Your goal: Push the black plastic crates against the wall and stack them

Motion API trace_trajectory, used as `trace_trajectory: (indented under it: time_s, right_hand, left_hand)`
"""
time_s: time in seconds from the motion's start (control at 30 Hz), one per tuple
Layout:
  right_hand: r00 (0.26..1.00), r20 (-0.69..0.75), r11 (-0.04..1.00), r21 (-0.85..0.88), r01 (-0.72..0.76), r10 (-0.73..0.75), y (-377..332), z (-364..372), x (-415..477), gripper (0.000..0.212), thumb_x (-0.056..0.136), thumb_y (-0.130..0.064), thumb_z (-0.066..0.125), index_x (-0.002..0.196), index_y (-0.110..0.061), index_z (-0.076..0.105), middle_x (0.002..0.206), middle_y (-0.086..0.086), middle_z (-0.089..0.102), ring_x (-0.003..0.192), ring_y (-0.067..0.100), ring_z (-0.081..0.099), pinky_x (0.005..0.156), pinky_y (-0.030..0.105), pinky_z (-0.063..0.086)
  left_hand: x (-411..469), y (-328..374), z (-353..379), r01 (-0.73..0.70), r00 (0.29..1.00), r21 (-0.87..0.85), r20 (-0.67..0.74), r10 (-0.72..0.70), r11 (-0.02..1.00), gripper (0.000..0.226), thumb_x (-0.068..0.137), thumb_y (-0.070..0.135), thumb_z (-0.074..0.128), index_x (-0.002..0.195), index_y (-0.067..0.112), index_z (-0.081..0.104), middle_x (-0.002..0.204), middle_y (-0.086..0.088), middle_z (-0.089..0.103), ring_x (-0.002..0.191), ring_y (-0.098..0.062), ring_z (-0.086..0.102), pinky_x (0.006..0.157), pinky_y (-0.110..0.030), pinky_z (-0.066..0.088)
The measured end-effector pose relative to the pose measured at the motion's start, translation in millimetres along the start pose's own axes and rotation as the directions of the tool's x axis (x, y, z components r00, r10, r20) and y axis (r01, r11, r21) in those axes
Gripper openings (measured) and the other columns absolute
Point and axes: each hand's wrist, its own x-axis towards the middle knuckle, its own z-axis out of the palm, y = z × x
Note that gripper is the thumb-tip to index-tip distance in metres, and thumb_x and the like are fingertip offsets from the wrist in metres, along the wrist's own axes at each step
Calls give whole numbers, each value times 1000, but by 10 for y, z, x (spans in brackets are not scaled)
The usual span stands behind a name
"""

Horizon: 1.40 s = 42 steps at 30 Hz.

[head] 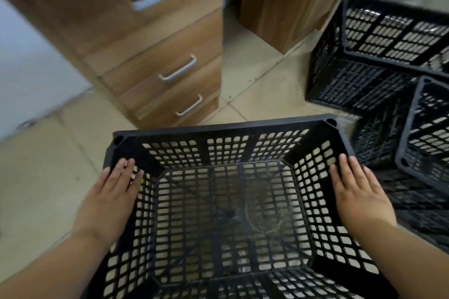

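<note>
Left hand (114,192) and right hand (357,192) lie open, flat on the near black crate (218,201) side rims; push evenly so it slides straight.

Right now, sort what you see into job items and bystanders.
Job:
- black plastic lattice crate under both hands
- black plastic crates on the right
- left hand, right hand, flat on the side rims

Bystanders:
- wooden drawer cabinet with metal handles
- wooden panel behind
</note>
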Motion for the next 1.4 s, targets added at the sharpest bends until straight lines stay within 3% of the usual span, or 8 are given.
trace_trajectory:
  time_s: [0.07,0.17,0.5,0.77,0.9,1.0,1.17,1.4]
  right_hand:
    - [999,-43,991,131,-13,18,-167,-119,-57,68,73,4,27,138,-10,37,151,15,21,138,19,-33,114,36,-21]
    - [980,-186,979,176,105,-72,-477,-317,-114,58,70,-4,28,120,5,57,136,25,46,146,19,-11,118,36,-6]
    - [876,-316,914,58,401,-365,-2045,-1119,202,88,29,2,79,114,8,59,157,9,-3,146,21,-7,117,37,-6]
    - [858,-349,897,97,432,-376,-3238,-1628,428,62,53,-10,65,112,9,61,158,9,-5,146,20,-7,118,34,-8]
    - [826,-407,865,144,481,-391,-3676,-1786,592,58,92,-23,0,144,-1,15,158,9,-11,147,22,-6,117,36,-5]
    - [799,-395,827,147,542,-453,-3921,-1875,816,58,93,-28,-4,147,-6,-3,158,11,-13,146,24,-6,117,39,-2]
    - [830,-324,839,157,521,-454,-4279,-2106,1378,55,73,-13,28,109,15,59,129,31,50,146,20,-7,117,35,-3]
    - [778,-313,801,78,593,-545,-4724,-2300,2323,58,70,-17,25,103,10,65,116,34,58,146,18,-9,117,35,-3]
  left_hand:
    - [-385,-168,-16,54,998,14,32,-54,998,77,72,11,64,141,10,31,150,-17,14,139,-25,19,108,-37,-28]
    - [-872,-513,99,59,991,-17,123,-56,998,80,49,5,81,125,5,55,140,-16,29,137,-24,28,116,-34,-15]
    - [-1938,-1735,436,304,913,43,272,-304,952,61,96,15,22,127,16,-30,137,-9,-38,127,-20,-35,76,-35,-48]
    - [-2219,-2884,784,335,858,58,393,-329,941,61,98,21,21,131,18,-29,136,-7,-41,125,-20,-37,73,-34,-50]
    - [-2205,-3421,964,353,833,35,444,-331,935,64,97,17,23,140,15,-25,135,-8,-42,125,-22,-38,110,-40,-22]
    - [-2135,-3722,1040,365,816,22,474,-331,931,65,97,15,23,142,14,-23,135,-8,-41,134,-25,-34,115,-41,-14]
    - [-1914,-4101,1135,394,818,30,444,-366,919,68,95,11,27,139,13,-26,137,-9,-41,126,-24,-38,111,-39,-18]
    - [-1462,-4642,1358,436,807,35,428,-408,899,65,94,10,23,130,14,-31,137,-11,-41,125,-24,-38,78,-35,-45]
